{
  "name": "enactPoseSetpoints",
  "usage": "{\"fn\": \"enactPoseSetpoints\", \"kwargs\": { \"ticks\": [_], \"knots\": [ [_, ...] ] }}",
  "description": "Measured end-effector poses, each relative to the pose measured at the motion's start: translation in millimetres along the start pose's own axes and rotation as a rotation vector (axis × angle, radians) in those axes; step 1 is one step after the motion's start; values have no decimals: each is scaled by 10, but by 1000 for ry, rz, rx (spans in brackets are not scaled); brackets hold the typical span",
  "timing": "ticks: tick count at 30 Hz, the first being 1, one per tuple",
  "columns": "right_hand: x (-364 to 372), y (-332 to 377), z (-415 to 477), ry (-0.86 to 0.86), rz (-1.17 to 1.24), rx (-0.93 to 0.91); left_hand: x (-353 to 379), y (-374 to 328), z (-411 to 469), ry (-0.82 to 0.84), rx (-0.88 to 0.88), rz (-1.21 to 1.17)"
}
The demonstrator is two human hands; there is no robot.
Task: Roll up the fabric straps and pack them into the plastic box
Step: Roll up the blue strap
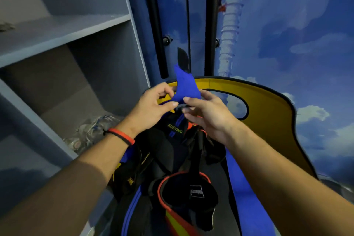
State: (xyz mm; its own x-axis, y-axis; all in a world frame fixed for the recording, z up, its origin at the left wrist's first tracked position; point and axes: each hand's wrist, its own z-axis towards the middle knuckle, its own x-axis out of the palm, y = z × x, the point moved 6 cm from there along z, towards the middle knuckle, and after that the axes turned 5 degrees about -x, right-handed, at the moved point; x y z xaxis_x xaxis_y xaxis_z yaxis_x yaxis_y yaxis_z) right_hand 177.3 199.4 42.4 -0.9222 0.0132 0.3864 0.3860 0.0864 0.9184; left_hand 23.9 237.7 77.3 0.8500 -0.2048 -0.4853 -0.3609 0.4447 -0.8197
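Both hands pinch one blue fabric strap (186,86): the left hand (155,103) at its left edge, the right hand (206,113) at its right. Dark fabric (172,151) lies heaped below the wrists; beyond the right hand stands a yellow wall (268,97), possibly the box.

We have only one view, from a wide-angle camera worn on the head. It looks forward and down, and it is close. Both forearms run from the bottom corners to the grip, a little above the centre, where the left hand (153,104) and the right hand (207,114) pinch the blue strap (184,86). Left of the grip are grey shelves (67,28); beyond it is a blue wall (287,25).
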Motion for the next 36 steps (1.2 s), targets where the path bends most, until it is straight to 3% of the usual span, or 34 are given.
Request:
{"fn": "enactPoseSetpoints", "kwargs": {
  "ticks": [1,4,5,8,11,13,15,17,20,22,24,26,28,30,33,36],
  "knots": [
    [16,8,34,10,42,-7,-11,-42,-55,-53,15,77],
    [23,-2,94,-74,120,-56,39,-76,-432,-459,61,438],
    [-1,-25,98,-120,103,-54,166,-57,-579,-495,75,522],
    [-188,-129,53,-299,31,-15,582,198,-875,-302,24,744],
    [-428,-127,-24,-409,225,0,728,434,-1031,-126,46,880],
    [-508,-90,-64,-415,333,18,923,545,-1093,136,72,958],
    [-509,-83,-128,-391,369,59,1043,754,-1076,335,-91,975],
    [-485,-66,-223,-368,375,91,1021,943,-937,340,-245,992],
    [-574,-40,-365,-354,416,87,795,1076,-669,179,-389,961],
    [-665,-50,-474,-292,420,70,635,1184,-529,139,-513,875],
    [-781,-117,-599,-213,384,76,593,1214,-470,206,-631,698],
    [-919,-192,-725,-178,342,86,611,1039,-454,232,-669,307],
    [-1056,-228,-813,-176,263,84,596,726,-442,222,-637,-208],
    [-1151,-230,-913,-170,226,96,509,419,-400,231,-578,-561],
    [-1288,-253,-1040,-161,232,139,246,235,-263,116,-445,-770],
    [-1453,-370,-1123,-197,213,213,148,128,-244,-1,-464,-842]
  ]
}}
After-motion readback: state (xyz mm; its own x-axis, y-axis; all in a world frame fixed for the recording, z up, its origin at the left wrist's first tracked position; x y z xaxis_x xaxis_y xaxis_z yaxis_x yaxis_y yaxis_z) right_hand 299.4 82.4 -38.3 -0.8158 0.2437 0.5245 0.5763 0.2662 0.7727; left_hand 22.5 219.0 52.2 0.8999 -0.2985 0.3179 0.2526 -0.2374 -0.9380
